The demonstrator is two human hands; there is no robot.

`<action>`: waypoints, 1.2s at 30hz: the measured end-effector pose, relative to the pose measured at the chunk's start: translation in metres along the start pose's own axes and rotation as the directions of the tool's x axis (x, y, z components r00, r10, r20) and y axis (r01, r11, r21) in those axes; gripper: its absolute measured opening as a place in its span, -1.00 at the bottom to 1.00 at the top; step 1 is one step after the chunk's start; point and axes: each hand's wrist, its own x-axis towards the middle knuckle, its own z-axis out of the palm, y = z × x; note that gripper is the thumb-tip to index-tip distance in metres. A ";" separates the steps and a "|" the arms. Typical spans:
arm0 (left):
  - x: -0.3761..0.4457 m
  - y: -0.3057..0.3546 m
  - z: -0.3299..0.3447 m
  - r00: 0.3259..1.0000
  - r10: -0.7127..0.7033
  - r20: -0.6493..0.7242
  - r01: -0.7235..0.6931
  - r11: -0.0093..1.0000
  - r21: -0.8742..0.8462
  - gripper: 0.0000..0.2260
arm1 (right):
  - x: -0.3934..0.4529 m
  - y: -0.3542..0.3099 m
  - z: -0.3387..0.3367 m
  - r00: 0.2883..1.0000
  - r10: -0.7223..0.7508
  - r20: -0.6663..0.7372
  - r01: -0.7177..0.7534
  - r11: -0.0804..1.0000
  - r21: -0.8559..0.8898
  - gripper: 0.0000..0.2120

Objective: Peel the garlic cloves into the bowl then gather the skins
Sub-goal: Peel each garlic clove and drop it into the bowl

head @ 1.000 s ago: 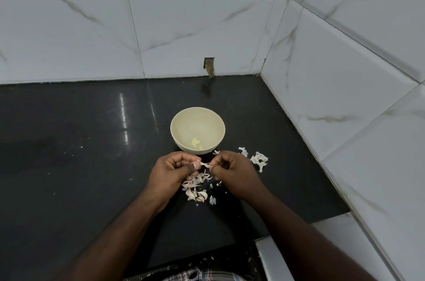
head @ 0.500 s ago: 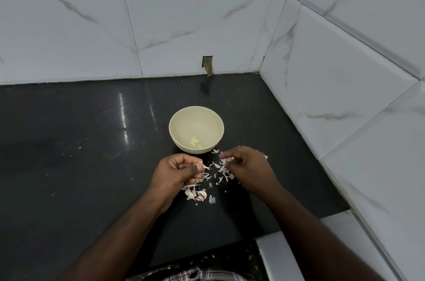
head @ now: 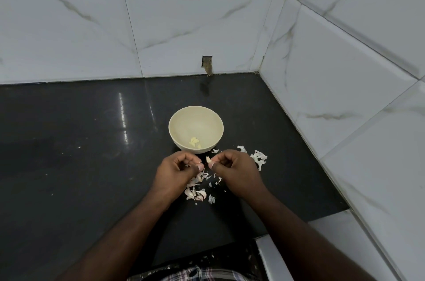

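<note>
— Pale and small, was that a garlic clove [head: 208, 159] between the two hands?

— Yes. The right hand [head: 238, 171] pinched it between thumb and forefinger, its other fingers curled in under the palm. The clove stood just above the thumbs, in the narrow gap between both hands.

— And the left hand [head: 175, 172]?

— Curled as well, thumb pointing toward the clove and very close to it. Whether it actually touched the clove or had a bit of skin between its fingertips, I could not tell; the fingers hid that.

— What lay under them?

— Loose skins [head: 195, 192] were scattered on the black countertop [head: 92, 165], most of them below and between the wrists. Another small heap of skins [head: 259, 158] sat just to the right of the right hand, partly hidden by its knuckles.

— Where was the bowl [head: 179, 140]?

— Just beyond the hands, upright on the countertop, cream-coloured. A few peeled cloves [head: 195, 142] rested at its bottom, toward the near side.

— Anything further out?

— White marbled wall tiles [head: 184, 27] met in a corner behind and to the right, with a small dark notch [head: 207, 65] at the foot of the back wall. A strip of checked cloth [head: 195, 273] showed at the bottom edge.
</note>
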 end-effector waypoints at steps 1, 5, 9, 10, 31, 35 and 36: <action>0.000 0.000 0.000 1.000 0.003 -0.006 -0.003 1.000 0.002 -0.90 | 0.000 0.000 0.000 1.000 0.002 -0.001 -0.002 1.000 0.007 -0.94; 0.000 0.001 -0.001 0.999 -0.001 -0.033 0.004 0.995 0.099 -0.91 | -0.001 0.000 0.002 1.000 -0.002 -0.007 0.003 1.000 0.026 -0.93; -0.001 -0.002 -0.003 0.999 0.050 -0.017 -0.046 0.986 0.162 -0.86 | 0.000 0.001 0.004 1.000 -0.004 -0.019 0.004 0.999 0.034 -0.92; -0.001 -0.002 -0.003 0.998 0.060 -0.008 -0.058 0.985 0.162 -0.84 | 0.000 0.002 0.005 1.000 -0.005 -0.022 0.006 0.999 0.033 -0.92; -0.007 0.010 0.004 0.999 0.038 -0.012 -0.038 0.999 -0.038 -0.91 | 0.003 -0.014 0.001 0.991 0.009 0.131 -0.048 0.953 0.300 -0.94; -0.006 0.010 0.002 0.999 0.045 0.006 -0.045 0.997 -0.064 -0.92 | 0.006 -0.013 0.000 0.981 0.014 0.193 -0.075 0.946 0.315 -0.91; -0.005 0.010 0.002 0.999 0.040 0.015 -0.038 0.995 -0.095 -0.93 | 0.006 -0.011 0.000 0.979 -0.003 0.205 -0.063 0.947 0.315 -0.92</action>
